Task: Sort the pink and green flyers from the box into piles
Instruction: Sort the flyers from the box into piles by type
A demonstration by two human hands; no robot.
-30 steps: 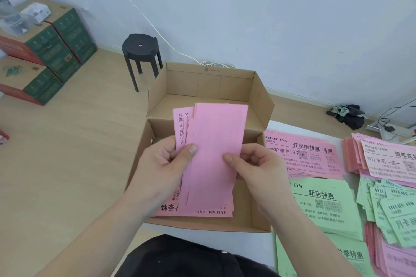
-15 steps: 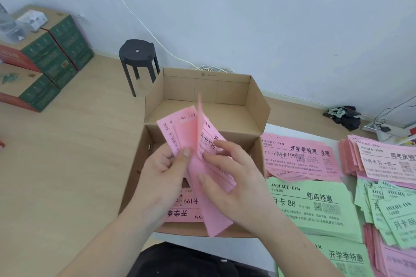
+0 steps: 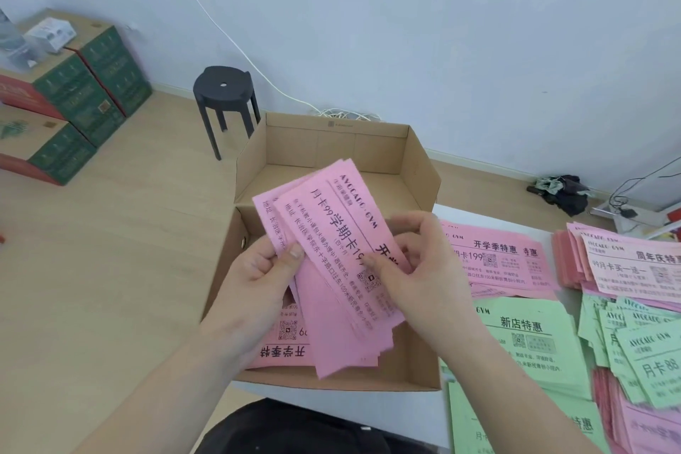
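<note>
The left hand point(image 3: 258, 284) is pinching the fanned pink flyers point(image 3: 331, 232) at their 9 o'clock edge while the right hand point(image 3: 427, 269) is pinching them at 3 o'clock, over the cardboard box point(image 3: 331, 144), with a pink pile point(image 3: 505, 262) and a green pile point(image 3: 530, 339) lying at 3 and 4 o'clock.

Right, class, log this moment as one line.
stage: sorting | left hand: grips pink flyers | right hand: pinches top flyer | location: above box
</note>
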